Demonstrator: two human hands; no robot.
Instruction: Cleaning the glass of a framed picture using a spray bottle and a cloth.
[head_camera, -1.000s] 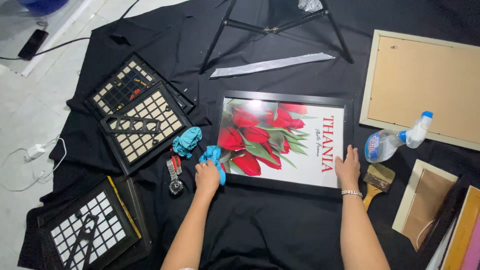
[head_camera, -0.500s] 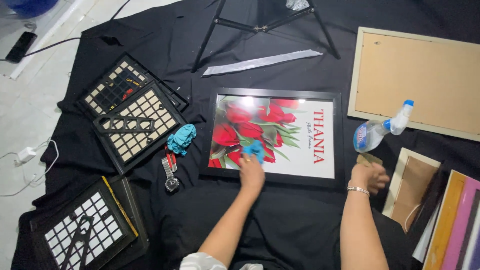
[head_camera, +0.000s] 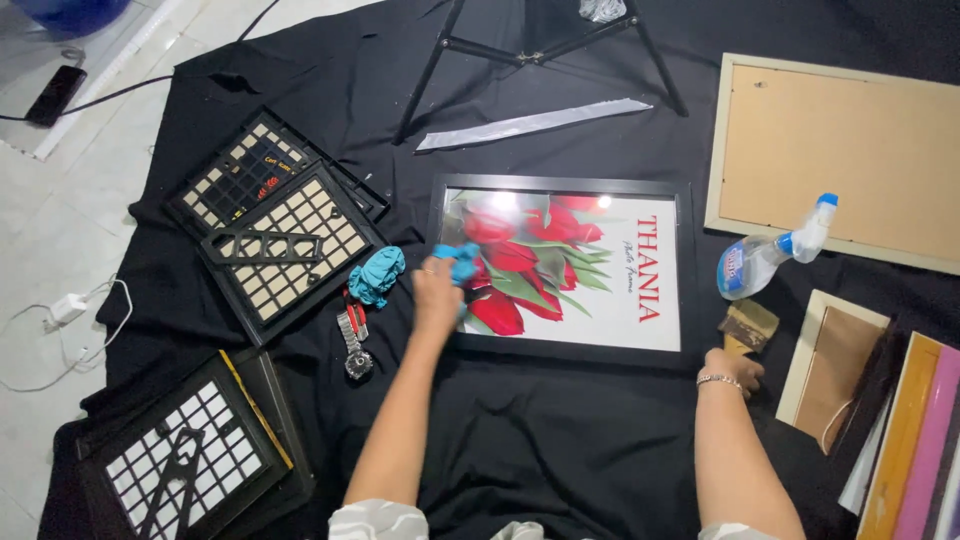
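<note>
A crumpled bright blue cleaning cloth (head_camera: 460, 262) is pressed onto the glass of the black-framed picture of red tulips (head_camera: 565, 268), right at the frame's left edge, and it is bunched under the closed fingers of the left hand (head_camera: 437, 290). The framed picture is laid flat on the black fabric sheet (head_camera: 540, 450) that is spread over the floor, roughly in the middle of the view, with bright lamp glare caught along its upper glass.

Over on the other side, a flat wooden-handled paintbrush (head_camera: 748, 328) is gripped by the right hand (head_camera: 735, 368), just past the frame's lower right corner; the bristle end is seen above the knuckles, the handle is hidden in the fist. A silver bracelet (head_camera: 716, 380) is worn on that wrist.

Just beside the brush, a clear plastic spray bottle with a blue-and-white nozzle (head_camera: 768, 255) is lying on its side. A second teal cloth (head_camera: 376, 277) is left crumpled just left of the frame, above a red-handled metal tool (head_camera: 353, 335). Black grid-patterned frames (head_camera: 285, 250) are stacked further left, and a pale wooden frame with a brown backing board (head_camera: 845, 155) is set at the upper right.
</note>
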